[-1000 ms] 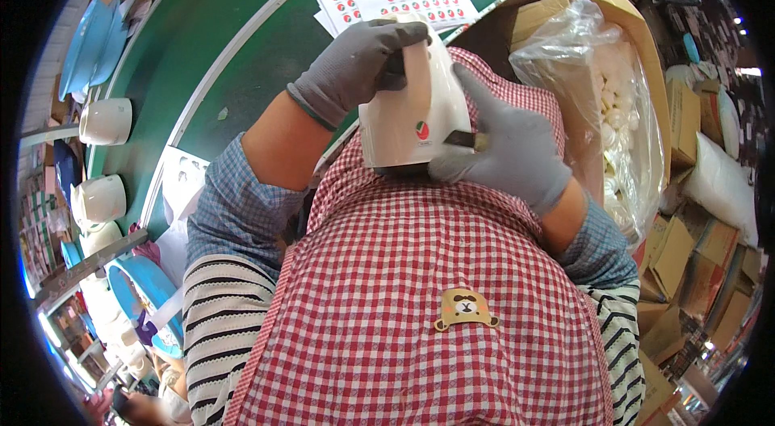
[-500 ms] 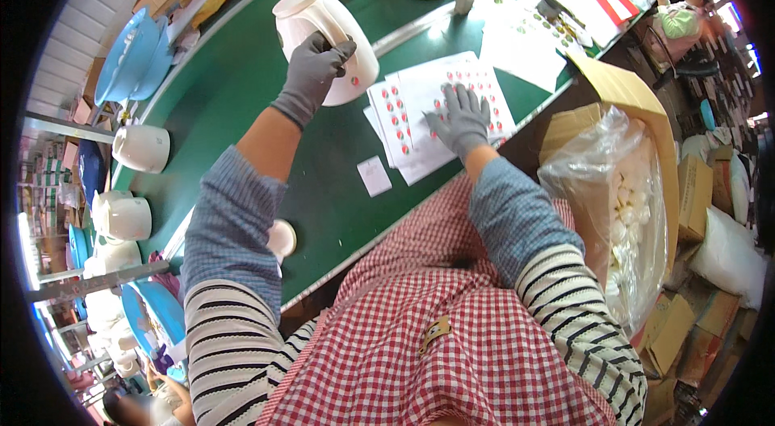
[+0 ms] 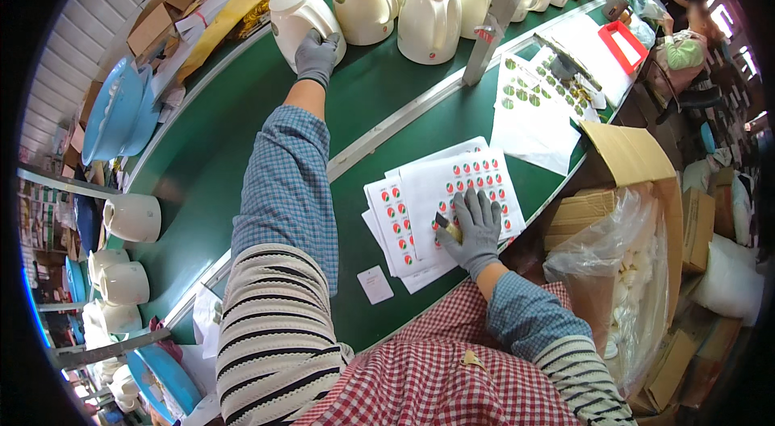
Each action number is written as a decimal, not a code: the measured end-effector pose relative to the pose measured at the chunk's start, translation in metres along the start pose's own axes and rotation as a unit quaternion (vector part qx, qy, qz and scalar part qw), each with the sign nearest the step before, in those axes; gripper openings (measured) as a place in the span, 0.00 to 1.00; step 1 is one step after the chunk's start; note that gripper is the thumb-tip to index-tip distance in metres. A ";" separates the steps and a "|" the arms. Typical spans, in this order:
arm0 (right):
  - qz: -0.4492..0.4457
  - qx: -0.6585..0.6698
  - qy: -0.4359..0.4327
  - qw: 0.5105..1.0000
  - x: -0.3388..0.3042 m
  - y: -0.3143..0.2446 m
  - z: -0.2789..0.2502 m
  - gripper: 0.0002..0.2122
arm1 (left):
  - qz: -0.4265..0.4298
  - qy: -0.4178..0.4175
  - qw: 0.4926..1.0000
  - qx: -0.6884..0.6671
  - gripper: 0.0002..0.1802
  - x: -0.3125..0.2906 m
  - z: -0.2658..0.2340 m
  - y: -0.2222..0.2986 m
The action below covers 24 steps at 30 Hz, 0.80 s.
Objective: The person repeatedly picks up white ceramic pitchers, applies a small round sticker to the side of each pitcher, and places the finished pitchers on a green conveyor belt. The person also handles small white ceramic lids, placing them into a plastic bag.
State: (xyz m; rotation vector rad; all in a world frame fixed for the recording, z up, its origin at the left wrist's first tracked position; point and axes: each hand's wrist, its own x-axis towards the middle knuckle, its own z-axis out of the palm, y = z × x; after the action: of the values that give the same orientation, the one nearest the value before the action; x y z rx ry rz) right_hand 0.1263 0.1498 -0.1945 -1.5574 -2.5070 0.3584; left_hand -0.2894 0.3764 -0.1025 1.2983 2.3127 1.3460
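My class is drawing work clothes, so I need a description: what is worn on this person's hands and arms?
The left hand and right hand wear plain grey, close-fitting gloves. Bare wrist shows above each. Next come blue checked oversleeves, then cream sleeves with dark stripes running around the arms.

Pitcher handle (image 3: 320, 18) part-hidden, apron (image 3: 436, 386) cropped; card (image 3: 375, 285) print illegible

Workshop around a long green worktable (image 3: 218, 131)
Left of it I see a ribbed white wall (image 3: 89, 31); off its far right end, a black chair (image 3: 696, 100) and bright light (image 3: 726, 19).
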 end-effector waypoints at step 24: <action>-0.021 0.223 0.299 0.928 -0.049 0.040 -0.055 0.21 | 0.262 -0.352 0.863 -0.249 0.21 -0.471 -0.049 0.109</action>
State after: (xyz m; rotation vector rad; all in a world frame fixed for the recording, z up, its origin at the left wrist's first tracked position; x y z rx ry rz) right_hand 0.1966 0.1287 -0.1540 -1.1968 -1.8279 0.3487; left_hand 0.0363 0.0160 -0.1139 1.8697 1.0779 1.1781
